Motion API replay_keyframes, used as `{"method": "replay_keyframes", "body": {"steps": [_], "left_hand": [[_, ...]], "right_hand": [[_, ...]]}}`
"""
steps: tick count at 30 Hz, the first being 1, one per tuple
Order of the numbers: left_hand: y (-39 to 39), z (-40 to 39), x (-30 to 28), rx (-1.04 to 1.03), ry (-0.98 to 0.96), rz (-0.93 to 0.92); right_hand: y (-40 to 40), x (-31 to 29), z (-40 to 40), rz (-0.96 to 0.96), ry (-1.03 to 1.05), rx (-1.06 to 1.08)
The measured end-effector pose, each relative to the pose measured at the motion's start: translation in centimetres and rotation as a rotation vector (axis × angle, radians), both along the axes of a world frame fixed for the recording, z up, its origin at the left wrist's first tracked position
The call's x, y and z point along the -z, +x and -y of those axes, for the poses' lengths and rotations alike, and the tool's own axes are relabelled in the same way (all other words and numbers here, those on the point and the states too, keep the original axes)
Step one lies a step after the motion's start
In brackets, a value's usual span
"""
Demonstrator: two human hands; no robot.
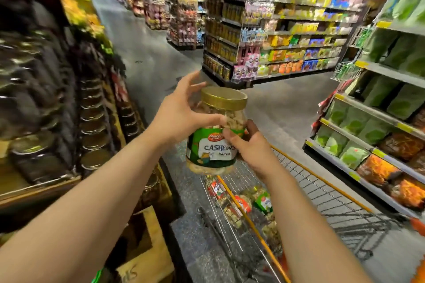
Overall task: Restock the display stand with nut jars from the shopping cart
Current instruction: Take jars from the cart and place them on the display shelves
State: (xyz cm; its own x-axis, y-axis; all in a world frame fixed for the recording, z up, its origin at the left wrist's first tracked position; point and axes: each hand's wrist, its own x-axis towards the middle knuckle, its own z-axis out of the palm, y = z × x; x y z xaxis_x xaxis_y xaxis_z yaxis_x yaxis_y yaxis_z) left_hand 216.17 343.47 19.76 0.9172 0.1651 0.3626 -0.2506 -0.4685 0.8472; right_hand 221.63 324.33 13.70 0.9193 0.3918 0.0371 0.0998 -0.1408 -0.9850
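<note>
Head view shows both hands gripping a cashew jar [215, 131] above the cart [299, 204], left hand [181, 112] near its lid, right hand [247, 145] on the label, beside a blurred display stand [46, 99].

The display stand [46, 103] on the left is smeared by motion blur: its rows of jars show only as dark streaks with pale lids, and no label can be read. The picture's left edge cuts it off. On the cashew jar [215, 131], the right hand [249, 145] covers the end of the printed word and part of the label; the left hand [181, 112] hides the jar's far side (so its grip there cannot be judged). In the shopping cart [299, 193], the jars lie blurred behind wire, their count unclear. The cart's near end runs off the bottom edge. Distant shelf packets are too small to identify.
</note>
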Motion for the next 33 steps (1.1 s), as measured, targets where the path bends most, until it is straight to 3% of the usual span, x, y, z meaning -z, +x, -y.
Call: {"method": "replay_keyframes", "body": {"steps": [4, 10, 18, 28, 33], "left_hand": [[-4.4, -2.8, 0.6, -0.237, -0.005, -0.081], [-10.9, -7.0, -0.1, -0.356, 0.006, -0.127], [-18.2, -14.4, 1.5, -0.543, -0.02, -0.145], [-25.9, -28.9, 3.6, -0.538, -0.077, -0.205], [-28.1, -36.1, 5.8, -0.519, -0.104, -0.232]], "right_hand": [[-1.4, 0.0, -3.7, -0.008, 0.024, -0.178], [-3.5, 0.7, -10.0, -0.02, -0.001, -0.354], [-6.7, 1.4, -19.5, 0.101, -0.127, -0.564], [-13.4, 3.1, -33.8, 0.081, -0.22, -0.627], [-17.5, 2.8, -39.2, -0.025, -0.266, -0.679]]}}
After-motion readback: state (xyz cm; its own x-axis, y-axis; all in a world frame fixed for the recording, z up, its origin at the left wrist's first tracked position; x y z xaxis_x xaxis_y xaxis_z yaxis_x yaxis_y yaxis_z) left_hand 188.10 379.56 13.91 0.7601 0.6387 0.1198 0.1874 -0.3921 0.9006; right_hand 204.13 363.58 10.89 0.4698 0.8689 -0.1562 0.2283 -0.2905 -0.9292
